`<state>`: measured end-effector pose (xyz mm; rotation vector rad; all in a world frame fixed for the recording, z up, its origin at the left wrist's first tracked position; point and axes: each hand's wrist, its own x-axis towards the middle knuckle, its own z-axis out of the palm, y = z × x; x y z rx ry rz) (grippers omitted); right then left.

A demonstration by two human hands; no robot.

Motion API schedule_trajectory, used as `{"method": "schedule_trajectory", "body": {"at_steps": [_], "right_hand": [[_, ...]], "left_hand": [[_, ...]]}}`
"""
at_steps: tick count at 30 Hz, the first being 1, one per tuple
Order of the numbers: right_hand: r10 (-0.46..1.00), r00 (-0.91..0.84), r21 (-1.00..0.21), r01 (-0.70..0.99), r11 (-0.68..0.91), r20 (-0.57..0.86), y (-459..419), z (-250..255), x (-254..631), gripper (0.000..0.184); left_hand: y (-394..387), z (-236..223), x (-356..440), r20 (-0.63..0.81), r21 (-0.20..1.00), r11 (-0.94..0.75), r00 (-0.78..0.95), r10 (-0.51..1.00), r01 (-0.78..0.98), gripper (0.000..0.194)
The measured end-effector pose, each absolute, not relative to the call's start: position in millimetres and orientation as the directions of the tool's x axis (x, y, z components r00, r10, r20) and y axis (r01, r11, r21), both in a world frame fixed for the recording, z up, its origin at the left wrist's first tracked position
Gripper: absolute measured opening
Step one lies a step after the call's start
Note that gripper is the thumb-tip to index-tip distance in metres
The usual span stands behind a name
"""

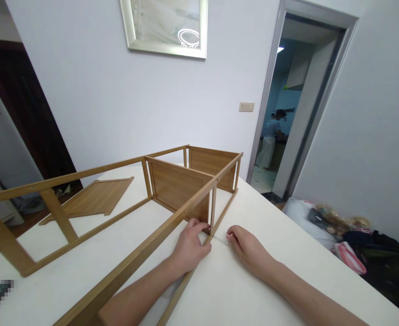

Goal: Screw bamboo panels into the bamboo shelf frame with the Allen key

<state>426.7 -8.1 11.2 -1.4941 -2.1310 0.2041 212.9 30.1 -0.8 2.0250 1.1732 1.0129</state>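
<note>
Nearest: one long brown wooden frame (131, 259), lying on one white table (250, 290), near end cut off. Hands: two. Left hand (190, 246), closed narrowly about the lower rail at an upright's foot. Right hand (249, 249), narrow fingertip pinch on one slim pale rod (221, 240), which reaches the same joint; its gripped end is hidden, its type unclear. Fitted panels (181, 183): two, brown, rectangular, wooden. Loose brown wooden panel (97, 198): one, flat, left, partly behind the frame. Far right: one person (270, 136) beyond a doorway. Right: heaped cloth items (350, 258), blurred, uncountable.
</note>
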Motion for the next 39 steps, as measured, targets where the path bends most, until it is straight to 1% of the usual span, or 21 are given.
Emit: {"method": "schedule_trajectory", "body": {"at_steps": [2,7,10,12,15,18,23,26,28,30,32,36,39], "right_hand": [[0.880,-0.294,-0.355,0.831,0.428,0.373,-10.4,11.3,430.3,0.017],[0.783,-0.438,-0.153,0.823,0.547,0.441,-15.2,13.7,434.7,0.015],[0.730,-0.486,-0.066,0.810,0.583,0.481,-16.3,14.8,435.4,0.010],[0.698,-0.522,0.018,0.807,0.591,0.489,-16.2,15.6,435.3,0.011],[0.648,-0.585,0.169,0.792,0.587,0.489,-15.1,17.7,434.6,0.018],[0.596,-0.657,0.288,0.747,0.600,0.461,-13.7,19.4,434.2,0.022],[0.560,-0.725,0.420,0.689,0.590,0.402,-12.2,15.9,435.1,0.022],[0.565,-0.737,0.466,0.674,0.573,0.372,-11.3,12.6,435.9,0.020],[0.581,-0.728,0.451,0.683,0.575,0.363,-10.2,11.7,436.4,0.021],[0.612,-0.702,0.381,0.712,0.590,0.364,-8.8,12.2,436.7,0.024],[0.656,-0.663,0.252,0.746,0.616,0.361,-7.5,13.8,437.1,0.027],[0.737,-0.588,-0.049,0.770,0.636,0.334,-7.4,17.7,438.5,0.032],[0.775,-0.525,-0.247,0.747,0.617,0.351,-8.7,19.1,439.1,0.029]], "left_hand": [[29.6,0.2,213.0,0.319,0.776,-0.441,0.322,0.891,0.451,0.045],[29.9,0.5,213.0,0.316,0.780,-0.438,0.324,0.892,0.447,0.045],[30.5,-0.1,212.9,0.317,0.782,-0.441,0.328,0.890,0.441,0.044],[30.7,-0.2,212.9,0.318,0.783,-0.442,0.329,0.889,0.438,0.043],[30.7,-0.1,212.8,0.321,0.779,-0.444,0.327,0.889,0.442,0.043],[31.1,-0.8,212.9,0.323,0.774,-0.448,0.330,0.887,0.447,0.043],[31.8,-3.0,213.1,0.335,0.775,-0.455,0.327,0.884,0.438,0.045],[31.4,-2.7,213.2,0.329,0.781,-0.451,0.328,0.885,0.433,0.045],[30.9,-1.9,213.3,0.325,0.780,-0.446,0.325,0.888,0.438,0.045],[30.6,-1.0,213.2,0.321,0.780,-0.442,0.323,0.890,0.443,0.045],[30.6,-0.4,213.1,0.321,0.778,-0.443,0.324,0.890,0.445,0.045],[31.3,-0.9,212.7,0.319,0.777,-0.443,0.327,0.890,0.448,0.044],[31.5,-1.8,212.6,0.319,0.778,-0.442,0.325,0.890,0.447,0.044]]}}
